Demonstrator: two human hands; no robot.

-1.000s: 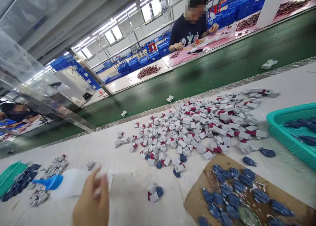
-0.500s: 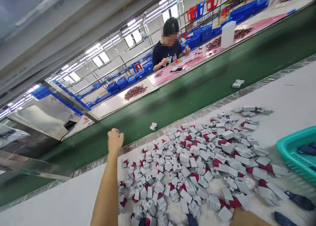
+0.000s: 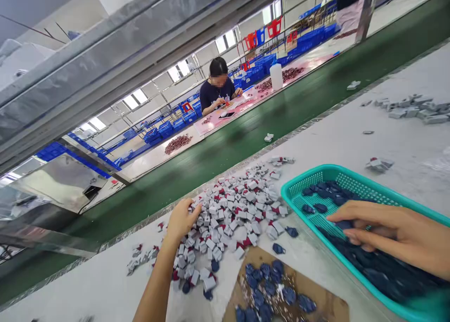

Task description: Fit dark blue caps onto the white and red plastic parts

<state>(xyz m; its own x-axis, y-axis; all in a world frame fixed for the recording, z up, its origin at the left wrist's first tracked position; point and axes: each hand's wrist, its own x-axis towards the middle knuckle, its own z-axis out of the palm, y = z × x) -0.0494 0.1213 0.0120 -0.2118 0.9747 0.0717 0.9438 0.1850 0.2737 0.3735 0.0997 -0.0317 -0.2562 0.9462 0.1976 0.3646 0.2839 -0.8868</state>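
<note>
My left hand (image 3: 180,220) is at the left edge of a heap of small grey-white and dark red moulded pieces (image 3: 242,195), thumb apart from the fingers; no held piece shows. My right hand (image 3: 383,230) is over a green perforated basket (image 3: 286,190), thumb and fingers pinching a small dark blue moulded piece (image 3: 344,224). Many similar dark blue pieces (image 3: 355,256) lie in the basket below it. Between the hands, a brown cardboard sheet (image 3: 330,308) carries several more dark blue pieces.
A green conveyor belt (image 3: 225,148) runs behind the white table, with a few pale pieces (image 3: 269,138) on it. Across the belt, a person (image 3: 218,87) works at a pink surface. A metal beam (image 3: 105,73) spans overhead. More grey pieces (image 3: 415,107) lie at right.
My left hand has come back from over the belt to the heap. The view has swung right and downward, bringing the basket, the cardboard and my right hand with its dark blue piece into sight.
</note>
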